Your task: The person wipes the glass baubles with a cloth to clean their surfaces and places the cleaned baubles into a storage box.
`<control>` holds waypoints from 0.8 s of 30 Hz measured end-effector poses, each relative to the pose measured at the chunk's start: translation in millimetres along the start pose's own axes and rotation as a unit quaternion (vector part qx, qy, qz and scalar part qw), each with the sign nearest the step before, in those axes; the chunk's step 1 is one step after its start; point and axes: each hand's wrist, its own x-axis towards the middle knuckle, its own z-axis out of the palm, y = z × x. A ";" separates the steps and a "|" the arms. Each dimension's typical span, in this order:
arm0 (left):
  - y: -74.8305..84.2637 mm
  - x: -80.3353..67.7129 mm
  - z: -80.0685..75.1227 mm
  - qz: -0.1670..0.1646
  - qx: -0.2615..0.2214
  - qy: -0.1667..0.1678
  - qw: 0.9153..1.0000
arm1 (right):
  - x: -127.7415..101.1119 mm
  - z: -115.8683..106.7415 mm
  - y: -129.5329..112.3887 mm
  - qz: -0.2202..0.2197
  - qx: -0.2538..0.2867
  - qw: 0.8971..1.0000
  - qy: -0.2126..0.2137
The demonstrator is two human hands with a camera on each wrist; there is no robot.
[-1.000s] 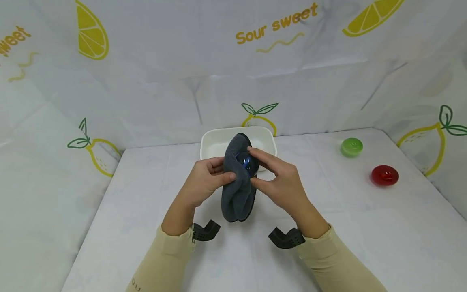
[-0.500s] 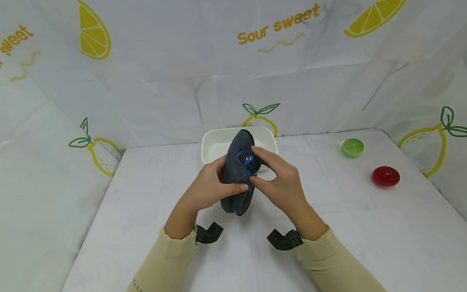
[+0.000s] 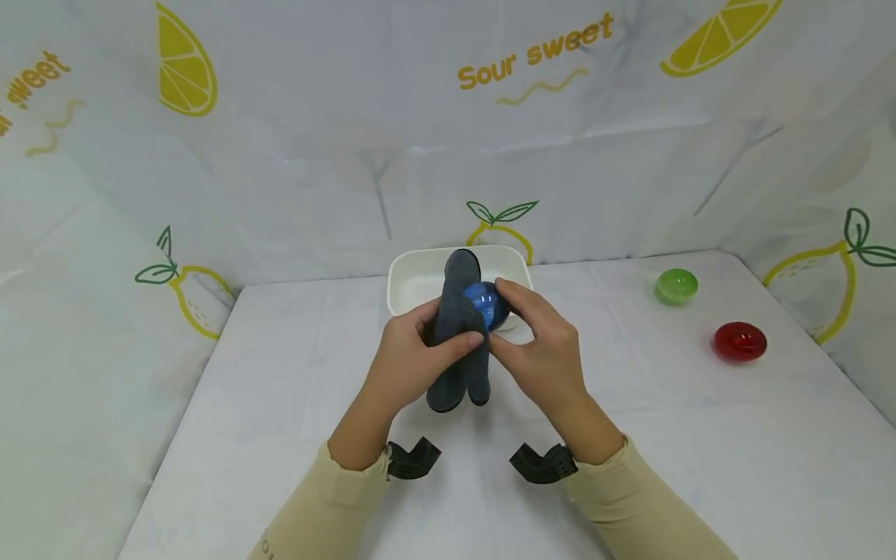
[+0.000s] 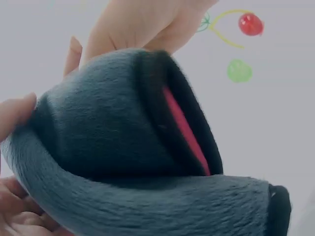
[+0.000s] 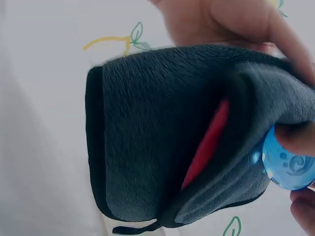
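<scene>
Above the table, my left hand (image 3: 409,354) grips a folded grey-blue plush cloth (image 3: 458,327) with black edging, thumb over its near face. My right hand (image 3: 549,342) pinches a shiny blue ball (image 3: 490,302) between thumb and fingers, against the cloth's right side. In the right wrist view, the ball (image 5: 288,169) bears a swirl pattern and lies against a cloth fold. A pink strip (image 4: 183,128) shows inside the fold in the left wrist view. The lower end of the cloth hangs between the forearms.
Behind the cloth stands a white tub (image 3: 406,284), partly hidden. Farther right on the white tabletop lie a shiny green ball (image 3: 676,288) and a shiny red rounded piece (image 3: 740,342). A sheet printed with lemons (image 3: 504,233) hangs along the back.
The cloth has turned and looks narrower, its lower end now split into two folds. More of the blue ball shows, slightly farther right. My left thumb has shifted right across the cloth.
</scene>
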 end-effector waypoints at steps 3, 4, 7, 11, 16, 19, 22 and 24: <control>3.2 -1.4 3.6 -0.022 0.034 0.003 0.999 | -1.4 0.6 0.0 -0.030 -0.042 0.999 0.002; 3.9 -1.4 4.0 -0.022 0.044 0.008 0.999 | -1.7 0.4 -0.1 -0.039 -0.052 0.998 -0.001; 4.9 -0.5 2.5 -0.003 0.073 0.022 0.997 | -0.9 -0.6 0.8 -0.049 -0.053 0.997 -0.011; 4.4 1.3 -3.8 0.026 0.100 0.019 0.994 | 1.4 -4.1 3.0 -0.021 -0.007 0.999 -0.031; 2.7 2.9 -9.8 0.041 0.101 0.002 0.994 | 3.8 -10.8 7.4 0.029 0.082 0.994 -0.064; 1.4 2.9 -11.2 0.028 0.087 -0.006 0.996 | 5.5 -14.6 8.5 0.056 0.126 0.986 -0.089; 0.6 2.5 -12.3 0.015 0.071 -0.014 0.997 | 6.1 -16.6 7.1 0.101 0.154 0.976 -0.113; 0.5 2.3 -13.1 0.014 0.065 -0.019 0.998 | 6.1 -16.7 7.2 0.150 0.169 0.966 -0.128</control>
